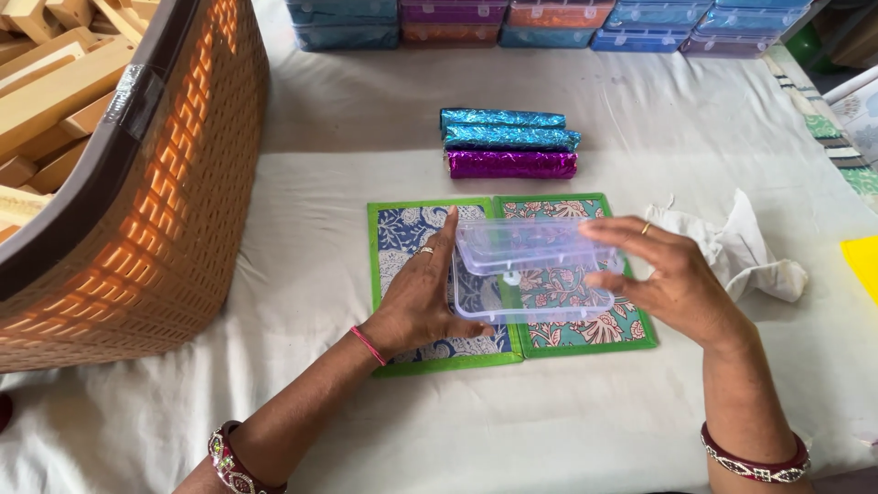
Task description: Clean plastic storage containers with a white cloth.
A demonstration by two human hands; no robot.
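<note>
A clear plastic box (535, 270) with a hinged lid is held between both my hands just above an open green-edged folder (389, 274) with blue and teal floral panels. My left hand (421, 297) presses its left end, thumb under the front edge. My right hand (663, 274) grips its right end, fingers over the lid. The lid stands slightly raised from the base. Three foil-wrapped bars lie beyond the folder: two teal (508, 129) and one purple (510, 165).
A large orange woven basket (174, 201) full of wooden blocks stands at the left. Coloured plastic boxes (549, 23) line the far edge. A crumpled white cloth (741, 247) lies at the right, a yellow sheet (864, 265) at the right edge.
</note>
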